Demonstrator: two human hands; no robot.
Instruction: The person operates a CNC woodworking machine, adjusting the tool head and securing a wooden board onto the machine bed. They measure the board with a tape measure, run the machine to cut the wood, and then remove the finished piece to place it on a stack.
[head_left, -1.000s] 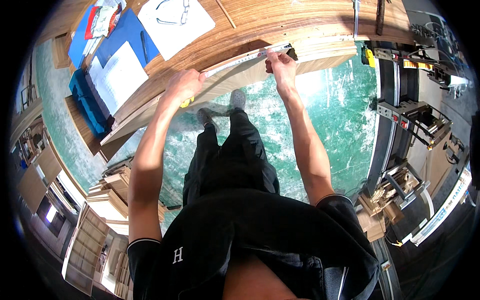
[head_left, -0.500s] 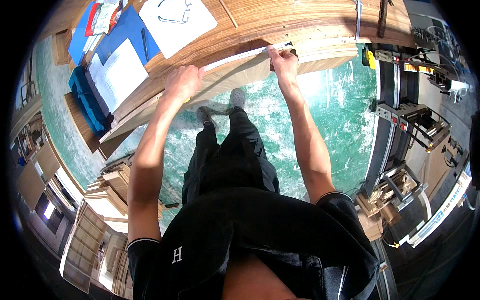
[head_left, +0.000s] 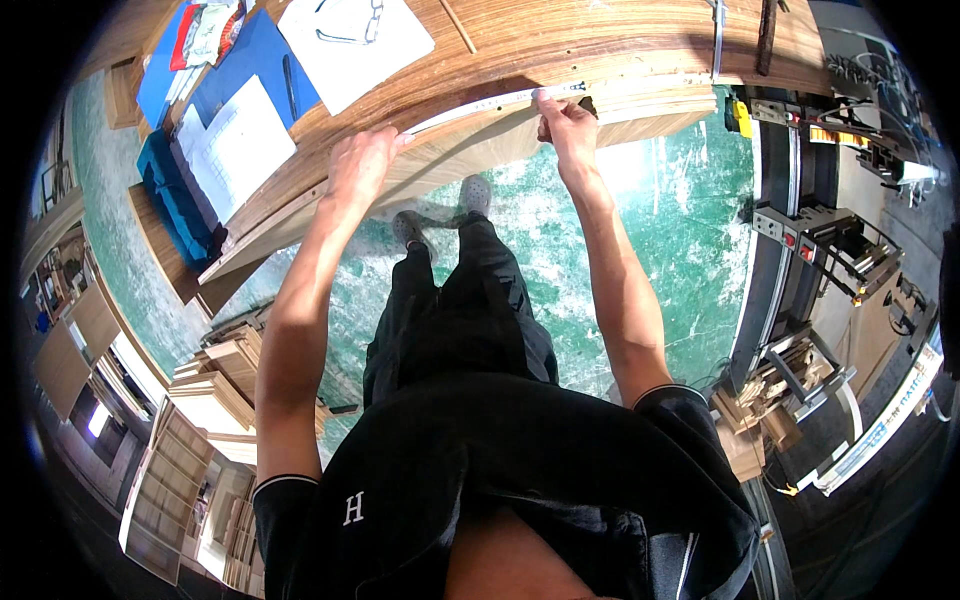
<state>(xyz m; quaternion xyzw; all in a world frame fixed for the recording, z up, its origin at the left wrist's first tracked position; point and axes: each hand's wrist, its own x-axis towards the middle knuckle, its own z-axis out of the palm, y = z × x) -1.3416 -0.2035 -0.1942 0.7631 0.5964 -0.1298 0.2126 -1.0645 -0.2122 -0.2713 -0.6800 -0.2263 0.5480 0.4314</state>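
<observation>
A white tape measure blade (head_left: 468, 111) stretches between my two hands along the near edge of a stack of wood-grain boards (head_left: 650, 55). My left hand (head_left: 362, 160) is closed at the blade's left end, its fingers curled over the board edge; the tape's case is hidden in it. My right hand (head_left: 570, 128) pinches the blade near its tip, with thumb and fingers at the edge. The dark end of the blade reaches just beyond my right fingers, close to small dark holes in the board. A dark shadow lies beside the blade.
Eyeglasses (head_left: 350, 22) rest on a white paper sheet (head_left: 400, 50). Left of it are a blue folder (head_left: 235, 92), a black pen (head_left: 289, 85) and another paper. A thin stick (head_left: 458, 27) lies farther off. Machinery (head_left: 830, 245) stands right; stacked panels (head_left: 215, 390) stand lower left.
My left hand has shifted very slightly along the board edge, and the blade lies a little differently. My right hand stays nearly in place on the tape.
</observation>
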